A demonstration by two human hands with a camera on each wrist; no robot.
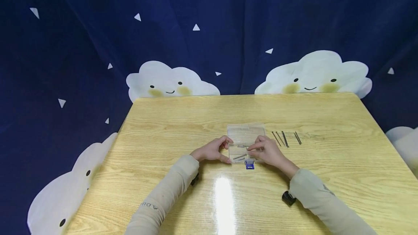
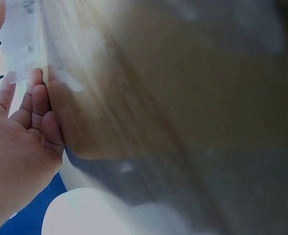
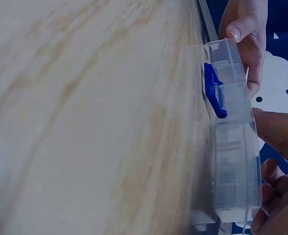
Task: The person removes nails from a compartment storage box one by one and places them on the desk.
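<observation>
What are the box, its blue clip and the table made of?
The box looks like smooth plastic: its walls are see-through. The clip seems plastic too, smooth and evenly blue. The table looks like polished wood, or a print: grain and glare show.

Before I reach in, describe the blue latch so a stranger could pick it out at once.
On the table, find the open clear box between the left hand and the right hand. The latch sits on its edge nearest the person. Bright blue sets it apart from the colourless box and the thin metal pieces inside.
</observation>
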